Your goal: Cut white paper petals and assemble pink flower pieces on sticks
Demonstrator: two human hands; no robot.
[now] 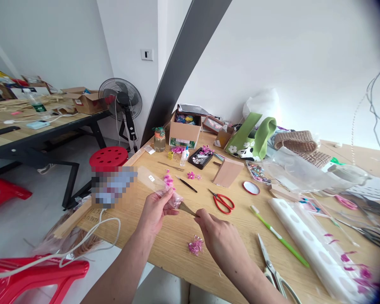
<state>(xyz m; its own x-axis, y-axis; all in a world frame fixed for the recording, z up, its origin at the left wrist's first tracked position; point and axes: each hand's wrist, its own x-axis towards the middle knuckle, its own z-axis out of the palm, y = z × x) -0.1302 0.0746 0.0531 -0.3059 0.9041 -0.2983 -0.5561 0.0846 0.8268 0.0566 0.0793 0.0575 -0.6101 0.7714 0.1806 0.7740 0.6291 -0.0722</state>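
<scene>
My left hand point(156, 209) pinches the mouth of a long clear plastic bag point(160, 183) with pink bits inside. My right hand point(220, 236) is closed on a thin brown tool point(187, 208), tweezers by the look, whose tip reaches into the bag's opening. A small heap of pink petals point(195, 245) lies on the wooden table point(164, 249) just below both hands. Red-handled scissors point(223, 202) lie a little beyond my right hand.
Green toothbrush point(278, 237), steel scissors point(274, 270) and a white foam strip point(313, 249) lie to the right. Cardboard box point(184, 131), glue bottle point(183, 157), jar point(159, 139), green bag point(251, 137) stand at the back. Red stool point(108, 157), fan point(120, 99) and another table point(25, 131) are left.
</scene>
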